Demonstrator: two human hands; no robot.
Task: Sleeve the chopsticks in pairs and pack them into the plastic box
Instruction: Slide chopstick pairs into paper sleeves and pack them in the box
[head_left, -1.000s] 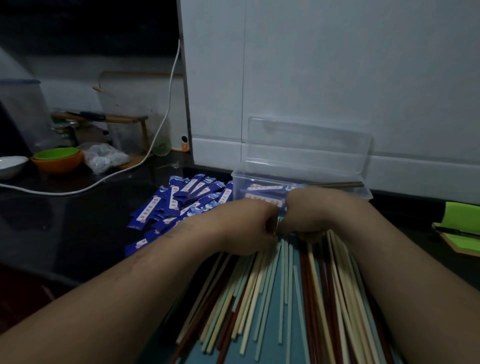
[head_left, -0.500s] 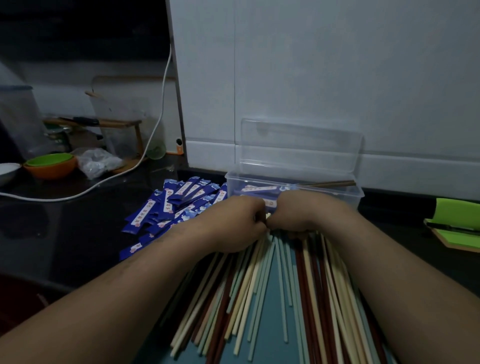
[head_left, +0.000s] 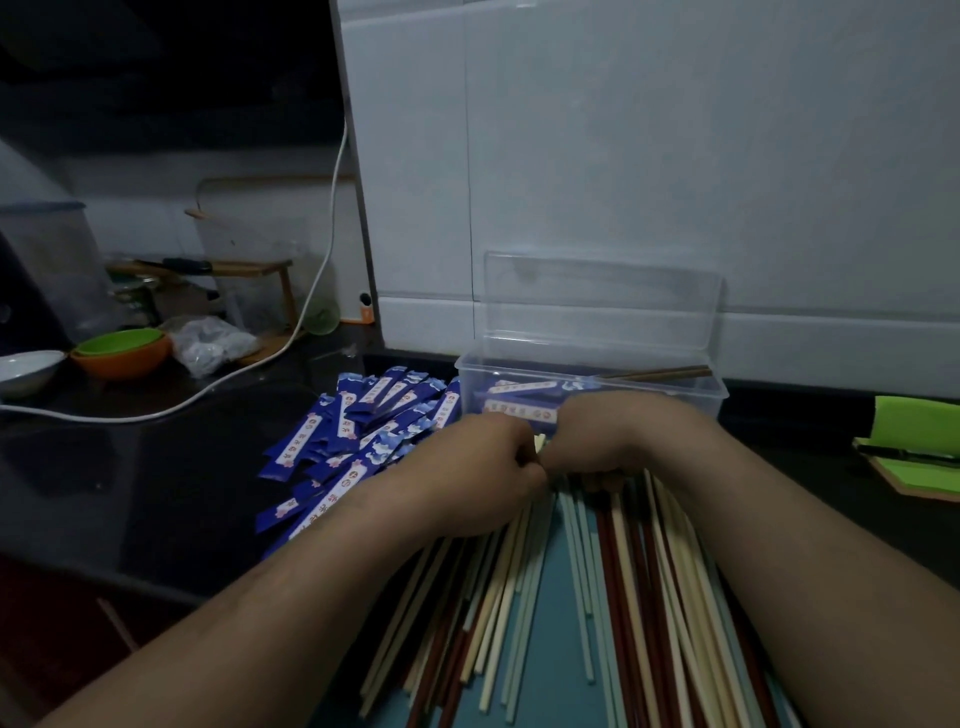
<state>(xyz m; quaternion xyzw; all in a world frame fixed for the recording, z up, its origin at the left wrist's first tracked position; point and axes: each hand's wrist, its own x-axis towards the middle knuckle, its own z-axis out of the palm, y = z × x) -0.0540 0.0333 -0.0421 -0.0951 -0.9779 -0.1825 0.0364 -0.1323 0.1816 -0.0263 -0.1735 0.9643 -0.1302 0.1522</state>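
Note:
Loose chopsticks (head_left: 571, 597), pale and dark red, lie fanned on a teal mat in front of me. My left hand (head_left: 483, 467) and my right hand (head_left: 602, 441) meet knuckle to knuckle over their far ends, fingers curled. Pale chopstick tips (head_left: 540, 444) show between the two fists; the grip itself is hidden. Behind the hands stands the clear plastic box (head_left: 711, 395) with its lid (head_left: 602, 301) upright. Blue sleeved pairs (head_left: 524, 387) lie inside, and brown chopsticks (head_left: 660, 373) rest across its rim. A heap of blue paper sleeves (head_left: 363, 431) lies to the left.
A white cabinet (head_left: 623, 156) rises right behind the box. A white cable (head_left: 260, 364) crosses the dark counter at left, near an orange bowl (head_left: 124, 361), a white bowl (head_left: 26, 369) and a plastic bag (head_left: 213, 345). A green notebook (head_left: 914, 447) lies far right.
Both hands stay pressed together over the chopstick ends. They have shifted slightly toward me, away from the box.

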